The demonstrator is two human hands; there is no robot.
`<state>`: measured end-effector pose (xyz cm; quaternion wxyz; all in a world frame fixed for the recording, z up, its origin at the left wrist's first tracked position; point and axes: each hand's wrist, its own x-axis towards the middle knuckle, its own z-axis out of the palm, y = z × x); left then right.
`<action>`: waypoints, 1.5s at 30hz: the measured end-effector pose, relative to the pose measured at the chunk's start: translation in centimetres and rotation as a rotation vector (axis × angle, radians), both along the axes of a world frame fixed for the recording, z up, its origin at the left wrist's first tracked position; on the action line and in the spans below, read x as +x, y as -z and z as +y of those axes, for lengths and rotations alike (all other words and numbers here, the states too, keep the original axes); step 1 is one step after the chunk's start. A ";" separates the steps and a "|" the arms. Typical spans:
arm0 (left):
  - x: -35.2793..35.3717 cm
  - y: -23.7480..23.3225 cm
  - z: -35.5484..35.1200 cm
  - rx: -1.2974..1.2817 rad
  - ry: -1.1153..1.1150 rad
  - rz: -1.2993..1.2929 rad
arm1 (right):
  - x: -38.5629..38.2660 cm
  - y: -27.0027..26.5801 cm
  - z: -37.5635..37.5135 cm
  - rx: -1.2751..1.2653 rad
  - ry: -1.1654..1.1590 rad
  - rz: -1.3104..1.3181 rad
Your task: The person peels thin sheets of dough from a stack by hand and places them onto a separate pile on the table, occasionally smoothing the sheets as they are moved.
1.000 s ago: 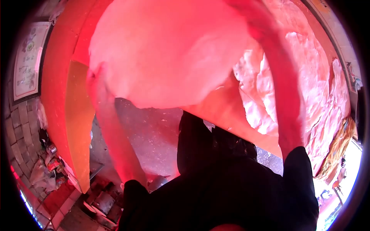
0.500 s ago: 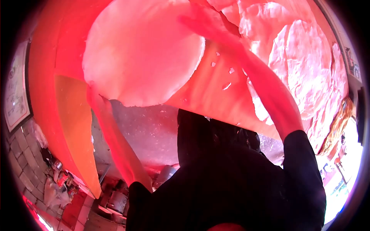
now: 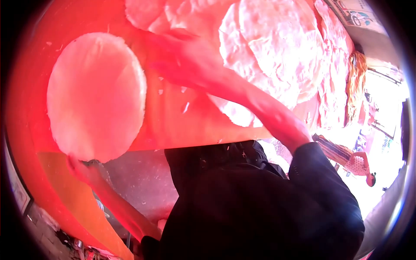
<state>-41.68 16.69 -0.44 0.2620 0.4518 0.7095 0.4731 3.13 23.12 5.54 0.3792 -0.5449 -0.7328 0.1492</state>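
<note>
A large round thin pale sheet (image 3: 95, 95) lies over the left part of the red-orange table (image 3: 195, 128), its lower edge hanging past the table's front edge. My left hand (image 3: 79, 164) reaches up from below and pinches that lower edge. My right hand (image 3: 173, 54) is stretched out over the table between the round sheet and a pile of similar sheets (image 3: 277, 52). It looks flat, fingers apart, with nothing in it, though it is blurred. My dark sleeves and body fill the lower middle of the view.
The pile of overlapping pale sheets covers the table's far right. Small flakes dot the bare surface. An orange bundle (image 3: 355, 82) lies at the right end. A person (image 3: 359, 167) stands further off at the right. Grey floor (image 3: 134, 182) shows below the table edge.
The round sheet has come down and to the left onto the table. My right hand has let go of its upper edge and now rests beside it. My left hand still holds the lower edge.
</note>
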 end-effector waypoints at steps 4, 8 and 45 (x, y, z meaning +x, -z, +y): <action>2.6 -1.1 -2.6 0.217 -0.367 -0.051 | 14.4 -0.5 -9.2 -0.143 0.241 -0.364; 10.2 -3.6 -5.3 0.206 -0.197 -0.037 | 26.5 0.6 -18.0 -0.400 0.408 -0.648; 49.8 -0.9 -13.4 -0.540 0.541 -1.477 | 28.5 0.0 -22.1 -0.003 -0.028 -0.529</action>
